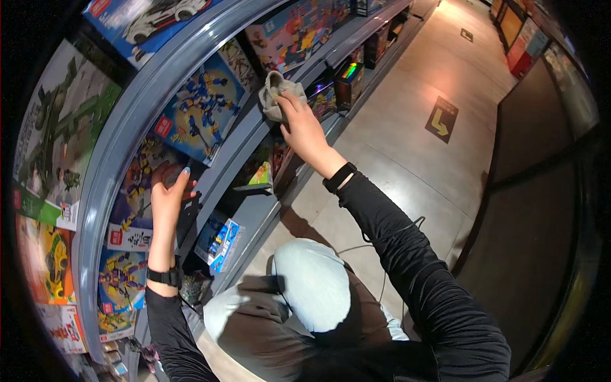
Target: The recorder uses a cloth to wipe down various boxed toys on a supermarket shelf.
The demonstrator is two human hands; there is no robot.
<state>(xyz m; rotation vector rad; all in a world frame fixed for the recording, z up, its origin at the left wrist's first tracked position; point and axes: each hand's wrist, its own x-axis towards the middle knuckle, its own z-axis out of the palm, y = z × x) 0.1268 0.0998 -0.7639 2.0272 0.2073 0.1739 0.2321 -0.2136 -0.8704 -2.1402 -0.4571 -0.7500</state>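
A crumpled grey cloth (272, 102) is under the fingers of my right hand (303, 129), against the front edge of a grey metal shelf (248, 138). My left hand (169, 188) reaches in over that shelf with its thumb raised and fingers spread. I see nothing between them. Right behind it stands a dark purple toy box (138, 188) with a robot figure pictured on it; whether the fingers touch the box I cannot tell. Beside the left hand, a blue toy box (203, 110) showing a blue robot figure leans on the shelf.
A lower shelf holds a small blue-and-white box (222, 246) and a green-cornered box (261, 175). On the upper shelf stands a large tank-picture box (67, 129). My bent knees (310, 281) are close to the shelving. A floor sign with an arrow (442, 119) marks the aisle.
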